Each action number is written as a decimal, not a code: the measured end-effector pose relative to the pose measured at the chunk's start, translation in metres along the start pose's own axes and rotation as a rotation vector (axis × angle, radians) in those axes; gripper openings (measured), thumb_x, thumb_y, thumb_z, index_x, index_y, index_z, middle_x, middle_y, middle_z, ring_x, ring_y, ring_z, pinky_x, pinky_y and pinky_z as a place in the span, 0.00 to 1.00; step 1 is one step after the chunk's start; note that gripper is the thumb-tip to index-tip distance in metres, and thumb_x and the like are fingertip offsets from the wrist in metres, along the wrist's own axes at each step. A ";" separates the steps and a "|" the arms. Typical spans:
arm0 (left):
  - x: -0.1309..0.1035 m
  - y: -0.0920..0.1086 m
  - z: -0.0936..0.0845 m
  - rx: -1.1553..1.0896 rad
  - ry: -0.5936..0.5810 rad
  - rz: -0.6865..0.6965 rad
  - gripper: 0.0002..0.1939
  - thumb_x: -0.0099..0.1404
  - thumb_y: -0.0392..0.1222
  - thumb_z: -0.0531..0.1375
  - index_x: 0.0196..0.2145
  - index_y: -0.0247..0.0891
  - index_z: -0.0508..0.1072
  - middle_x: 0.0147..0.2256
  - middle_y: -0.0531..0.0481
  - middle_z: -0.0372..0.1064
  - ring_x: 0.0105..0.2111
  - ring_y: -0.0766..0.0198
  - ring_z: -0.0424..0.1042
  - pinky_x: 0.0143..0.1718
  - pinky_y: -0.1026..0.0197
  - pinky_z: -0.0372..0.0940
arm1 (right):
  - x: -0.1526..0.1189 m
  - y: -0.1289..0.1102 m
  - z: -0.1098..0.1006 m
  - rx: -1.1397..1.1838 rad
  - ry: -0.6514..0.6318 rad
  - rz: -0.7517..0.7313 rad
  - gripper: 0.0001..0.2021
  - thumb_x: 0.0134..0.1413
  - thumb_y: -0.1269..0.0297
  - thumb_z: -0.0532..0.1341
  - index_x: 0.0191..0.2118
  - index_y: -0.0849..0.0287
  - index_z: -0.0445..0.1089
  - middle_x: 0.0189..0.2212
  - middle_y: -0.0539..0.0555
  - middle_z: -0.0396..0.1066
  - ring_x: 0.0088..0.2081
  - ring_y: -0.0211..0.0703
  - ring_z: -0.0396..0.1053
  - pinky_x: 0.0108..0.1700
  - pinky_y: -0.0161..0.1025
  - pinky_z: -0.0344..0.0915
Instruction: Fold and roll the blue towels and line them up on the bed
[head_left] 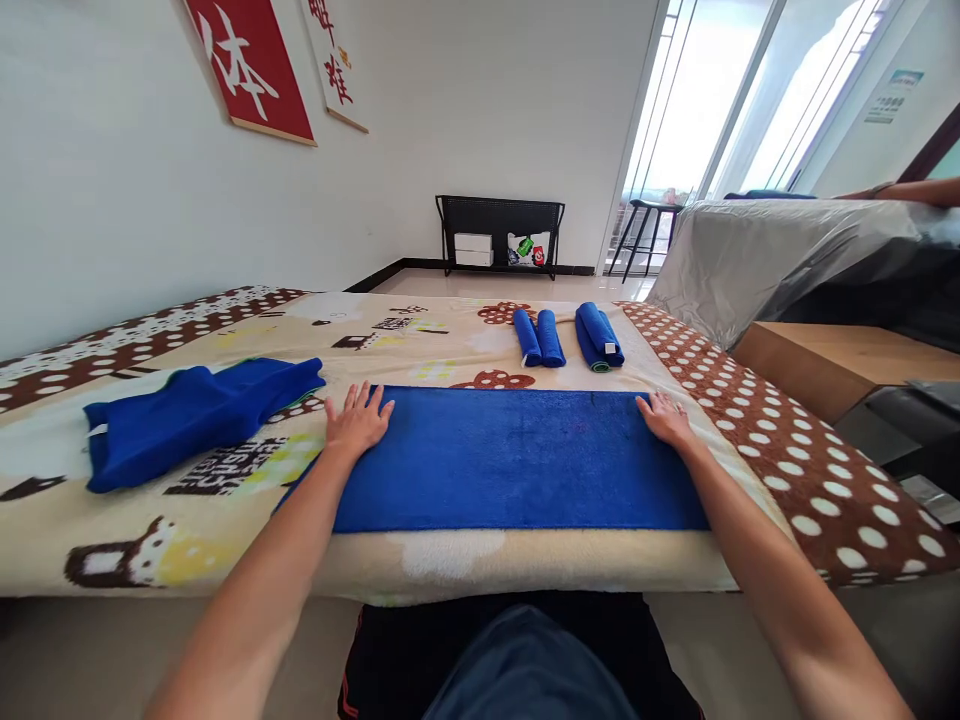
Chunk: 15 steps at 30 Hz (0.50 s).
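A blue towel [517, 460] lies spread flat as a long rectangle in front of me, close to the near edge of the blanket-covered bed. At its far left corner rests my left hand [355, 420], open, with fingers spread. My right hand [664, 415] is at the far right corner, also open and pressing lightly down, a ring on one finger. Off to the left a second blue towel [202, 410] lies loose and crumpled, with a white tag. Beyond the flat towel are two slim rolled blue towels [540, 338] and a thicker blue roll [598, 337].
The patterned blanket [420, 565] covers the bed, with a brown dotted border [810, 470] on the right. To the right stand a wooden box [817, 350] and a plastic-covered piece of furniture [750, 250]. Another person's arm [911, 192] reaches in there. A black rack [499, 222] stands by the wall.
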<state>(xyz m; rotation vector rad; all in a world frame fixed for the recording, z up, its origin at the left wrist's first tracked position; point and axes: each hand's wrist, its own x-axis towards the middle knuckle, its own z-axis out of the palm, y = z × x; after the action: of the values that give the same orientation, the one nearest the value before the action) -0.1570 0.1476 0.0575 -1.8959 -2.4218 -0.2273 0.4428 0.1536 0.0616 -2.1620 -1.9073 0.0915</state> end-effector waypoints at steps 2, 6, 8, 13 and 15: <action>0.000 0.036 0.003 -0.013 0.020 0.084 0.31 0.73 0.53 0.40 0.69 0.41 0.50 0.71 0.42 0.38 0.71 0.46 0.36 0.65 0.28 0.30 | 0.004 -0.039 0.012 0.006 0.007 -0.069 0.22 0.64 0.56 0.60 0.59 0.59 0.64 0.59 0.59 0.62 0.57 0.53 0.64 0.58 0.58 0.63; -0.004 0.151 0.024 -0.088 -0.056 0.386 0.29 0.73 0.54 0.48 0.67 0.43 0.54 0.69 0.43 0.47 0.68 0.49 0.48 0.66 0.36 0.42 | 0.000 -0.149 0.050 0.050 -0.035 -0.356 0.24 0.67 0.51 0.55 0.62 0.58 0.61 0.62 0.60 0.60 0.60 0.53 0.62 0.61 0.59 0.58; -0.009 0.201 0.037 -0.123 -0.085 0.490 0.29 0.70 0.53 0.56 0.64 0.41 0.59 0.66 0.41 0.53 0.64 0.47 0.56 0.63 0.35 0.51 | -0.004 -0.193 0.067 0.062 -0.055 -0.464 0.23 0.69 0.49 0.50 0.63 0.55 0.62 0.63 0.58 0.60 0.62 0.48 0.61 0.63 0.52 0.58; 0.000 0.209 0.047 -0.153 -0.092 0.506 0.27 0.69 0.51 0.58 0.62 0.41 0.62 0.65 0.41 0.55 0.62 0.47 0.58 0.62 0.35 0.53 | 0.006 -0.186 0.073 0.043 -0.058 -0.498 0.22 0.70 0.52 0.49 0.61 0.59 0.64 0.61 0.57 0.63 0.61 0.47 0.62 0.63 0.51 0.58; 0.013 0.164 0.043 -0.142 -0.097 0.421 0.29 0.70 0.54 0.56 0.64 0.42 0.59 0.66 0.41 0.52 0.65 0.46 0.55 0.64 0.34 0.48 | 0.017 -0.139 0.062 0.020 -0.042 -0.416 0.21 0.67 0.53 0.56 0.60 0.57 0.64 0.61 0.59 0.62 0.59 0.50 0.64 0.61 0.57 0.60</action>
<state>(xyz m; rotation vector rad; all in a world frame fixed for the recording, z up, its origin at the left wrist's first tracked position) 0.0005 0.2049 0.0304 -2.4721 -2.0369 -0.2947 0.2970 0.1942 0.0359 -1.7174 -2.3223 0.0767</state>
